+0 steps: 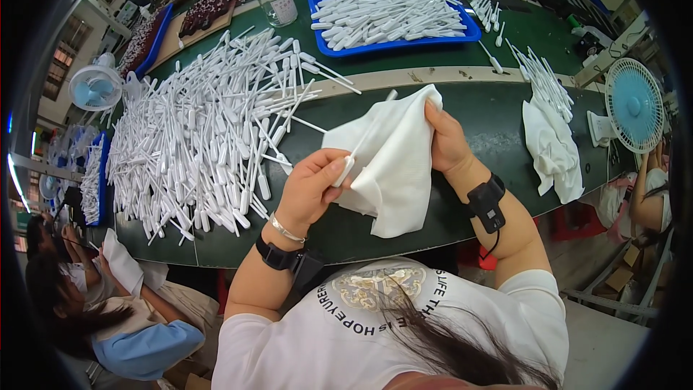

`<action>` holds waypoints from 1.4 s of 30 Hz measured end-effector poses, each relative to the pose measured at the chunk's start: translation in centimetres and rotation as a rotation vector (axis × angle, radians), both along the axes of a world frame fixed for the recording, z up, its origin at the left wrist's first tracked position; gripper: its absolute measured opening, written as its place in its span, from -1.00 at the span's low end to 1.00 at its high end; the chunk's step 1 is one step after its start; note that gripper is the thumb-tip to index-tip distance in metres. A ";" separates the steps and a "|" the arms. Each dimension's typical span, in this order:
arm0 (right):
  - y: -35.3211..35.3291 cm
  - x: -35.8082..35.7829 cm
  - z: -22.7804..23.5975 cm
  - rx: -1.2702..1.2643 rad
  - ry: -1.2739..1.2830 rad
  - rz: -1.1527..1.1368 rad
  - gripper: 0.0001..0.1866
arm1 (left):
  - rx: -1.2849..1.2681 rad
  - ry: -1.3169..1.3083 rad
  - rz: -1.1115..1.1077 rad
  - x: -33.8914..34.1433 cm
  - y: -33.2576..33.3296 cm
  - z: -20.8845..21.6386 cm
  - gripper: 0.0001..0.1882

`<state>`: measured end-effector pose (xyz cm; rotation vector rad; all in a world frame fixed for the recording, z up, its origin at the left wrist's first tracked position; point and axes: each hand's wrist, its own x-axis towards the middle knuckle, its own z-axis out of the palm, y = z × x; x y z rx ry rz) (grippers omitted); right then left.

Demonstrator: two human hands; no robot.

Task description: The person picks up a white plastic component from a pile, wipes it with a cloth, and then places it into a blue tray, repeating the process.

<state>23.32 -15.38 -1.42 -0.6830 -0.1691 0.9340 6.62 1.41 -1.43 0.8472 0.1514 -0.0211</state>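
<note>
My left hand pinches the thick rounded end of a white stick between thumb and fingers. The stick's thin shaft slants up against a white cloth. At the cloth's upper right, my right hand grips its edge with closed fingers, some of them behind the fabric. The cloth hangs in folds between both hands, above the dark green table. To the left of my left hand lies a large loose pile of similar white sticks, each with a thin shaft and thicker end.
A blue tray of white sticks stands at the back. Beside it is a glass jar. On the right lies another white cloth with sticks above it, next to a fan. A second fan and co-workers are left.
</note>
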 end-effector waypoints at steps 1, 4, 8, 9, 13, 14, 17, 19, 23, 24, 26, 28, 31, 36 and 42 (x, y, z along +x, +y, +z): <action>0.0 -0.3 -0.4 -0.040 -0.022 0.084 -0.70 | 0.002 -0.002 0.006 0.0 -0.4 -0.2 -0.80; 0.1 -2.5 -1.0 -0.129 -0.061 0.261 -0.66 | -0.001 0.175 0.159 0.6 -2.7 -1.0 -0.82; 0.8 -6.1 -0.7 -0.304 -0.532 0.318 -0.70 | 0.048 0.174 0.226 1.0 -4.2 -0.8 -0.82; 0.9 -6.6 -0.7 -0.282 -0.600 0.231 -0.72 | 0.048 0.175 0.224 1.0 -4.3 -0.7 -0.82; 0.5 -6.6 -0.3 -0.324 -0.736 0.052 -0.77 | 0.269 0.218 0.293 0.9 -4.3 -0.4 -0.84; 0.4 -6.5 -0.2 -0.357 -0.767 0.006 -0.79 | 0.481 0.136 0.353 0.2 -3.8 -0.6 -0.85; 0.1 -5.9 -0.5 -0.478 -1.112 0.094 -0.79 | 0.902 -0.028 0.457 -0.8 -3.2 0.1 -0.87; 0.1 -6.0 -0.7 -0.537 -1.278 0.148 -0.79 | 0.748 -0.045 0.402 -0.2 -3.3 0.4 -0.89; 0.5 -7.1 -0.6 -0.518 -1.373 0.336 -0.79 | 0.485 -0.044 0.407 -0.5 -2.1 0.6 -0.87; 0.3 -6.9 -0.3 -0.450 -1.177 0.388 -0.77 | 0.394 -0.049 0.416 -0.8 -1.8 0.5 -0.85; 0.2 -6.1 0.3 -0.314 -0.792 0.474 -0.74 | 0.366 -0.069 0.484 -0.8 -1.6 0.6 -0.85; 0.2 -5.8 0.2 -0.306 -0.753 0.496 -0.76 | 0.306 -0.120 0.604 -0.7 -1.5 0.7 -0.83; 0.3 -5.7 0.1 -0.304 -0.673 0.524 -0.79 | 0.231 -0.168 0.702 -0.6 -1.0 0.7 -0.83; 0.5 -6.2 -0.5 -0.371 -0.918 0.427 -0.78 | 0.566 -0.157 0.566 -1.1 -3.1 0.3 -0.83; 0.9 -6.4 -0.5 -0.443 -1.472 0.277 -0.77 | 0.691 -0.088 0.475 -0.7 -3.0 0.4 -0.82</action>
